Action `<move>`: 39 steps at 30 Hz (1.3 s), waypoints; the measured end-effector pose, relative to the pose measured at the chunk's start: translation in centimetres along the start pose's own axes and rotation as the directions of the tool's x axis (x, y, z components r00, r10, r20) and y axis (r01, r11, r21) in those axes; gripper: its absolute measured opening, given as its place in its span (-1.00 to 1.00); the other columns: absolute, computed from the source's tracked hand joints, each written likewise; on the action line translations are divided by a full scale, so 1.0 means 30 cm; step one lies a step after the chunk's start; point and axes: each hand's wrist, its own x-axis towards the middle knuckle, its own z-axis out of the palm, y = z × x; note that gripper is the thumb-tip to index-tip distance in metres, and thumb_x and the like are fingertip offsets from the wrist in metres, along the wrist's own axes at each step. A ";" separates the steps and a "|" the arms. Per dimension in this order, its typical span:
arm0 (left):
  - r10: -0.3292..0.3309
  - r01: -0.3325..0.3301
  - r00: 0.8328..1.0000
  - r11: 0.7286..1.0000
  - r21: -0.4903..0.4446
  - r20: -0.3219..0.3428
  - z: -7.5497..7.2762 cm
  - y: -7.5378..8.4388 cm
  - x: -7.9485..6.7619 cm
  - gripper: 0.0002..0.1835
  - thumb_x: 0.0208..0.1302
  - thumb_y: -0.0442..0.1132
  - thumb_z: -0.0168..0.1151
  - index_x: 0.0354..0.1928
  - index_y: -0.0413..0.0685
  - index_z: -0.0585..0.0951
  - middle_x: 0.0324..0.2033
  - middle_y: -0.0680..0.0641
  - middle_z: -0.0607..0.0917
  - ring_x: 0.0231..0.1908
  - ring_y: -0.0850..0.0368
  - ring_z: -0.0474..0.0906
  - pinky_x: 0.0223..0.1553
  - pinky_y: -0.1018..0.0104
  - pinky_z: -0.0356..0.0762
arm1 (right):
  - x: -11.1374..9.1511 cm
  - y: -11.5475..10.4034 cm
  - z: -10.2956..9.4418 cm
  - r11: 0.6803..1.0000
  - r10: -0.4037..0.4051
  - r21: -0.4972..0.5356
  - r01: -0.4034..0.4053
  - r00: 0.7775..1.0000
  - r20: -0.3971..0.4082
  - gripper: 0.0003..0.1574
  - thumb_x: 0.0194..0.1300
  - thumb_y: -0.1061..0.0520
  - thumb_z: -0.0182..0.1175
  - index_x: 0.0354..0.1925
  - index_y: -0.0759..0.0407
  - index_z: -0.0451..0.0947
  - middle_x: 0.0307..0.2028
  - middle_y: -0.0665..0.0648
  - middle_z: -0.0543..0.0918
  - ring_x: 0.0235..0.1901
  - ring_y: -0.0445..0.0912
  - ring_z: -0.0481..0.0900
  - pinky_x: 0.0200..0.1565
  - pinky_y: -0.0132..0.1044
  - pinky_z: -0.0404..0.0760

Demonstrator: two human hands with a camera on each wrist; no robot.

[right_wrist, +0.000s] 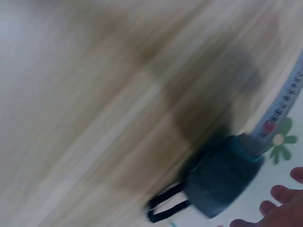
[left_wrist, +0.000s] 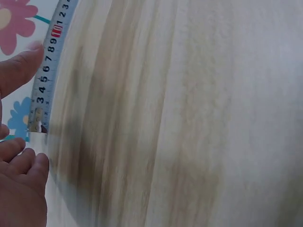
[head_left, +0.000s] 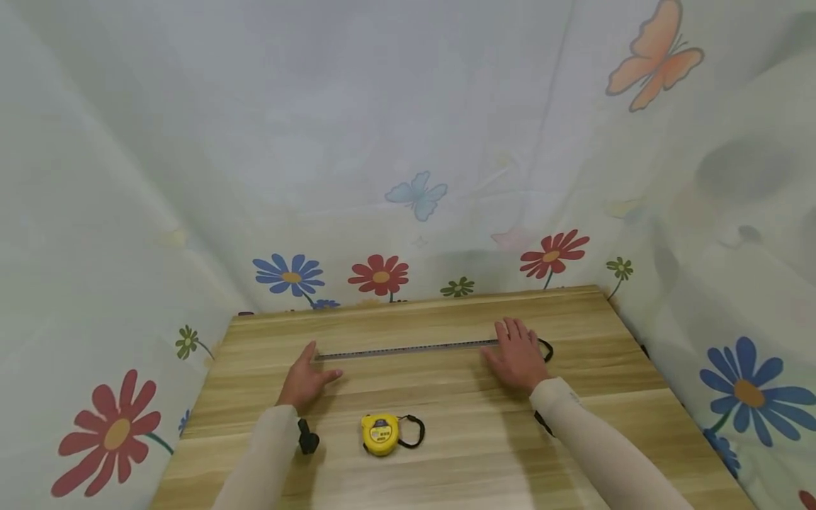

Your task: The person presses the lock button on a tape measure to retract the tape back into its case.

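A metal tape measure blade (head_left: 408,348) lies extended across the wooden table, its numbers showing in the left wrist view. My left hand (head_left: 304,379) is at the blade's left end, thumb and fingers spread apart. In the left wrist view, one digit reaches the blade's edge near the 7 and 8; contact is unclear. My right hand (head_left: 519,356) is over the blade's right end, hiding the case in the head view. The right wrist view shows that dark teal tape measure case (right_wrist: 225,175), blurred, with my fingers beside it, apart from it.
A yellow tape measure (head_left: 380,434) with a black wrist strap (head_left: 413,432) lies nearer me on the wooden table (head_left: 446,453). A small black object (head_left: 308,437) is beside my left sleeve. Flower-printed white curtains (head_left: 357,142) enclose the table's back and sides.
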 end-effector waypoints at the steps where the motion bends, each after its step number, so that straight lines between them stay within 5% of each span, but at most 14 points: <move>1: -0.003 0.003 1.000 1.000 -0.001 -0.001 0.001 -0.002 0.004 0.13 0.31 0.01 0.45 0.66 -0.22 -0.06 0.62 -0.37 0.06 0.61 -0.39 -0.03 0.60 -0.27 -0.01 | 0.002 0.016 0.005 1.000 -0.008 -0.005 0.008 1.000 -0.004 -0.12 0.55 -0.27 0.09 0.51 0.28 0.24 0.51 0.38 0.27 0.54 0.32 0.16 0.46 0.48 0.16; 12: 0.041 -0.042 0.998 0.999 -0.020 -0.042 0.009 -0.025 0.029 0.00 0.35 -0.13 0.41 0.63 -0.30 0.04 0.57 -0.40 0.18 0.59 -0.39 0.06 0.59 -0.24 0.06 | -0.010 0.138 0.055 0.997 -0.069 -0.033 0.068 0.997 -0.044 -0.15 0.53 -0.23 0.15 0.45 0.34 0.32 0.41 0.42 0.40 0.44 0.34 0.33 0.43 0.37 0.31; 22: 0.085 -0.092 0.991 0.993 -0.067 -0.102 0.028 -0.021 0.036 -0.17 0.36 -0.26 0.37 0.57 -0.32 0.23 0.47 -0.42 0.37 0.47 -0.40 0.33 0.48 -0.27 0.30 | -0.004 0.169 0.086 0.991 -0.115 -0.077 0.111 0.992 -0.053 -0.15 0.53 -0.23 0.16 0.44 0.37 0.36 0.37 0.42 0.47 0.39 0.33 0.42 0.44 0.30 0.36; 31: 0.080 -0.092 0.986 0.992 -0.085 -0.143 0.028 -0.029 0.037 -0.26 0.36 -0.25 0.38 0.51 -0.32 0.35 0.38 -0.43 0.50 0.36 -0.37 0.48 0.36 -0.24 0.46 | 0.022 0.185 0.121 0.962 -0.192 -0.217 0.163 0.974 -0.118 -0.26 0.47 -0.29 0.22 0.23 0.30 0.50 0.04 0.31 0.63 0.14 0.22 0.58 0.26 0.18 0.56; 39: 0.071 -0.091 0.983 0.989 -0.113 -0.171 0.023 -0.023 0.033 -0.37 0.36 -0.35 0.37 0.42 -0.37 0.45 0.28 -0.44 0.59 0.17 -0.30 0.62 0.18 -0.15 0.60 | 0.024 0.182 0.112 0.954 -0.202 -0.244 0.173 0.974 -0.100 -0.25 0.41 -0.36 0.26 0.11 0.26 0.53 -0.04 0.28 0.65 0.05 0.19 0.59 0.13 0.19 0.61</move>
